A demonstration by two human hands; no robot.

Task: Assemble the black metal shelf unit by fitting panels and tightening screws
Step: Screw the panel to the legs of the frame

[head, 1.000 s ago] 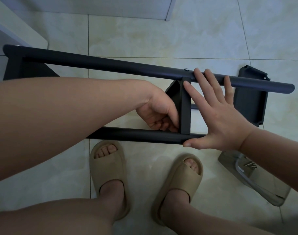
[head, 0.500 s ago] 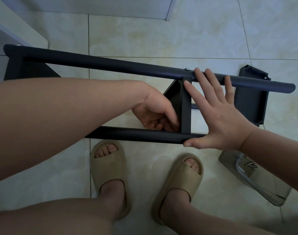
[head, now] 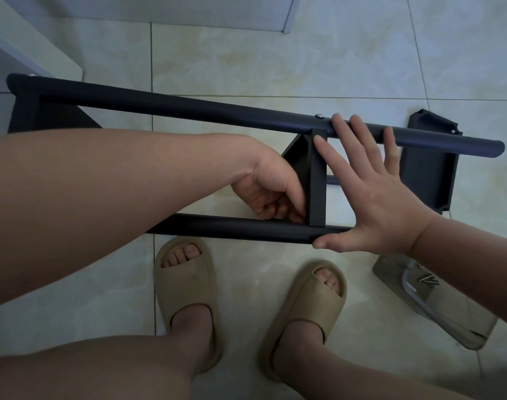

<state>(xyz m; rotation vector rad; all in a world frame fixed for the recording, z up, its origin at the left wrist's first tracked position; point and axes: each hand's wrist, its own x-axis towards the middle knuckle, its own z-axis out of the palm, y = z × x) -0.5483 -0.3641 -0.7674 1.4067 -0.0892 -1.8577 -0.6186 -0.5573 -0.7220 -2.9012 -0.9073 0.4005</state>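
Two hands meet on the black shelf frame at mid-frame. The right hand lies flat, fingers spread wide across both tubes. The left hand curls against the cross panel; I cannot tell whether it grips anything.

— How do the tubes lie?
— The far tube crosses the frame above the near tube; the upright panel stands between them, right of centre.
— The hands?
— The left hand is just left of that panel, with fingers curled at its lower end. The right hand is just right of it and spans both tubes.
— And on the floor?
— A loose panel lies at the right, under the far tube's end. The tray at lower right has screws in it.
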